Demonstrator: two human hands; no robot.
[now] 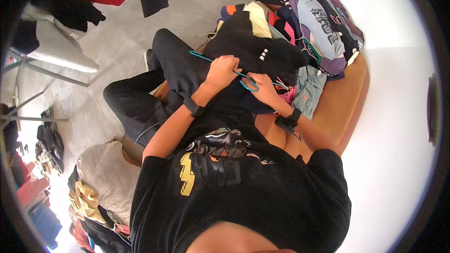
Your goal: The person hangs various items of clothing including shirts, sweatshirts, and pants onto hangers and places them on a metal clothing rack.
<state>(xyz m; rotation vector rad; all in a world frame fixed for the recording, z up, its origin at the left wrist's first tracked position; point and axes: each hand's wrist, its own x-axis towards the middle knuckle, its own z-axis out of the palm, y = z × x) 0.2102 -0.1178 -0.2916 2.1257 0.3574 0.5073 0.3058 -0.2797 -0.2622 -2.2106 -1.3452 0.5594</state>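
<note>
A thin teal clothes hanger (203,55) is held by both hands above a black garment. My left hand (222,71) grips its straight bar near the middle. My right hand (260,86) has its fingers around the part by the curved hook. The black garment (239,42), with short white stripes, lies spread in front of me beside my knee. Blue-grey denim (311,91) and a pink piece (287,95) lie near my right hand. Whether either hand also touches the black cloth is unclear.
Piled clothes (316,24) rest on a brown couch (346,93) against a white wall. Clothes hang at the upper left above a metal-legged frame (54,73). More fabric (109,175) is heaped at the lower left, on my left side.
</note>
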